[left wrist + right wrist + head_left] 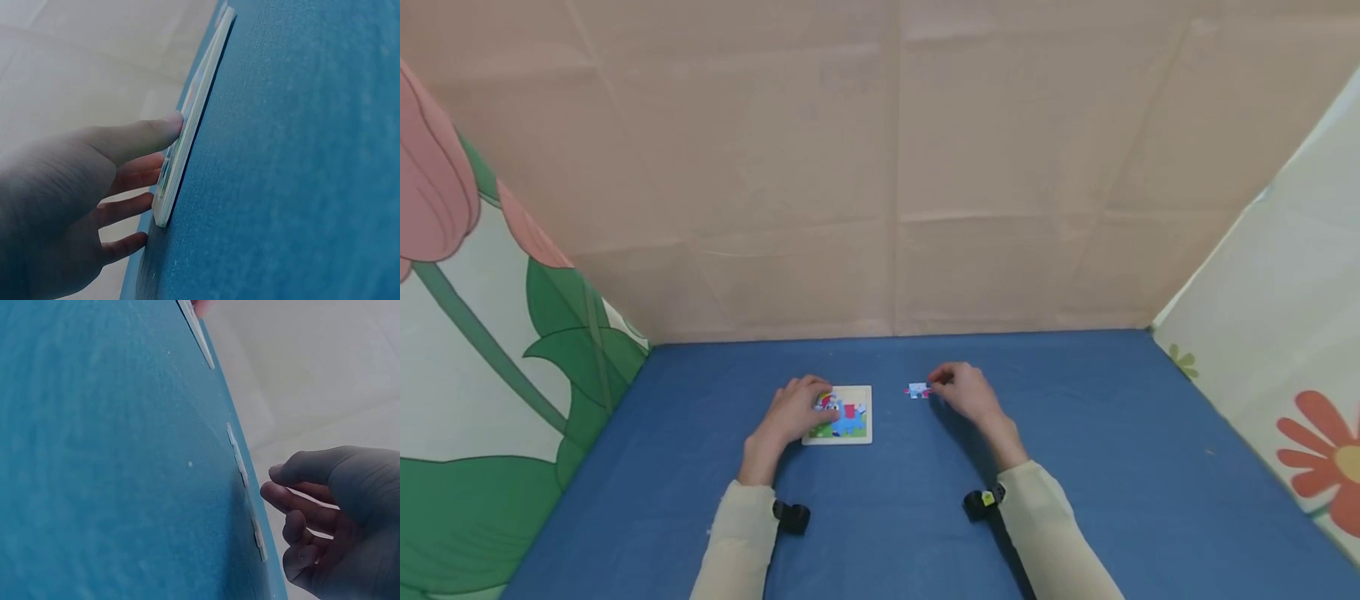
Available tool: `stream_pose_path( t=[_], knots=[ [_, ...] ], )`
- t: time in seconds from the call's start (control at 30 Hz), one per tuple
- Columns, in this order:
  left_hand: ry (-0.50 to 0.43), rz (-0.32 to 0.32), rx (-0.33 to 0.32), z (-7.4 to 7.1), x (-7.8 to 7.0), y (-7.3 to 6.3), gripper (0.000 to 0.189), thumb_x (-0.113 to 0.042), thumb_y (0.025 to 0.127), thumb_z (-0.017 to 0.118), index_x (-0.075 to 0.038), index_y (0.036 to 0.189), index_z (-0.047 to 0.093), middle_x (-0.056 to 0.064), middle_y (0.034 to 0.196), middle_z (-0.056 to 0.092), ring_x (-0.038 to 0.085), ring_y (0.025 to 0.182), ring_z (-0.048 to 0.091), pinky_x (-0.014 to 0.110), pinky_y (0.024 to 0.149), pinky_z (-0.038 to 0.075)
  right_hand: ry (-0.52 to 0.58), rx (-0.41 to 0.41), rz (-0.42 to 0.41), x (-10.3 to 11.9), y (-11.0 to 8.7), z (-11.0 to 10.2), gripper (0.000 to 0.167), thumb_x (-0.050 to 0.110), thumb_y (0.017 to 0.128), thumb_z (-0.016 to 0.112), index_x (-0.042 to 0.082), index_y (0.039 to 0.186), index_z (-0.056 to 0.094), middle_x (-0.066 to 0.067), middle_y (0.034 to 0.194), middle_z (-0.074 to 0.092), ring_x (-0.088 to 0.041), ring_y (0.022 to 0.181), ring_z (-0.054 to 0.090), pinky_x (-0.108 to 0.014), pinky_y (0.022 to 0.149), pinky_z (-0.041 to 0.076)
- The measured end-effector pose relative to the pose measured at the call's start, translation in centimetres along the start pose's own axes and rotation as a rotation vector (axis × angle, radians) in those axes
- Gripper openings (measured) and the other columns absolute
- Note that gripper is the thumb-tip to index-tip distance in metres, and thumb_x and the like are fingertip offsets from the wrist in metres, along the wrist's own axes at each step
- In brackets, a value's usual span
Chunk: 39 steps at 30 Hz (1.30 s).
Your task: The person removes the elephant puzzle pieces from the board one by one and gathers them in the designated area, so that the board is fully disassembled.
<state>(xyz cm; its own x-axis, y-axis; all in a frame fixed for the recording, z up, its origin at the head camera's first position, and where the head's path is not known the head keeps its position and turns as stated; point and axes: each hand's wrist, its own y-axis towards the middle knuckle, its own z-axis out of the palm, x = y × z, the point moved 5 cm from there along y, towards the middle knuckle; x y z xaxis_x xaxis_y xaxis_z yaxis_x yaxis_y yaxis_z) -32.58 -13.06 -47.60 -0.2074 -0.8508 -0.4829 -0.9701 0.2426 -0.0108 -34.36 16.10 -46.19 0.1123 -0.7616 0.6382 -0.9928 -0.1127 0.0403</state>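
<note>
Noting jigsaw pieces (917,390) flat on the worktop (887,517), just left of my right grip (968,393), the nearer one; their long axis runs sideways. That grip bends loosely, grasping nothing I can see; my left grip (792,410), fingers extended, touches the puzzle board (868,415).

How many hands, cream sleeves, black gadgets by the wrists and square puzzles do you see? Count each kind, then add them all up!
Hands: 2 (left hand, right hand)
Cream sleeves: 2 (left sleeve, right sleeve)
Black wrist gadgets: 2 (left gadget, right gadget)
Square puzzle: 1
Total: 7
</note>
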Motion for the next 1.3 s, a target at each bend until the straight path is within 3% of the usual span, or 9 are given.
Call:
stream_pose_path(
  t=[0.5,0.97,1.3],
  knots=[
    [-0.014,0.005,-0.006,-0.2,-0.1,-0.3,0.055,-0.039,0.090,0.073,-0.011,0.136,0.061,0.007,0.142,0.055,0.029,0.132,0.045,0.056,0.113,0.031,0.008,0.013,-0.040,1.0,-0.1,0.1,0.018,0.016,0.094,0.067,0.008,0.108,0.074,-0.007,0.102,0.072,-0.017,0.083,0.063,-0.033,0.070,0.052],
    [0.020,0.011,-0.016,0.0,-0.1,0.1,0.057,-0.042,0.088,0.073,-0.011,0.135,0.062,0.006,0.141,0.056,0.029,0.131,0.046,0.054,0.111,0.033,0.005,0.037,-0.095,2.6,-0.3,1.8,0.014,0.019,0.094,0.067,0.012,0.104,0.075,-0.003,0.099,0.072,-0.012,0.076,0.060,-0.029,0.063,0.049],
    [0.009,0.008,-0.011,0.0,0.1,0.1,0.057,-0.041,0.089,0.073,-0.011,0.135,0.062,0.006,0.141,0.056,0.029,0.131,0.045,0.055,0.112,0.032,-0.017,0.081,-0.156,4.8,-0.2,3.1,0.016,0.020,0.093,0.069,0.012,0.105,0.074,-0.001,0.099,0.072,-0.013,0.083,0.062,-0.032,0.071,0.052]
  ],
)
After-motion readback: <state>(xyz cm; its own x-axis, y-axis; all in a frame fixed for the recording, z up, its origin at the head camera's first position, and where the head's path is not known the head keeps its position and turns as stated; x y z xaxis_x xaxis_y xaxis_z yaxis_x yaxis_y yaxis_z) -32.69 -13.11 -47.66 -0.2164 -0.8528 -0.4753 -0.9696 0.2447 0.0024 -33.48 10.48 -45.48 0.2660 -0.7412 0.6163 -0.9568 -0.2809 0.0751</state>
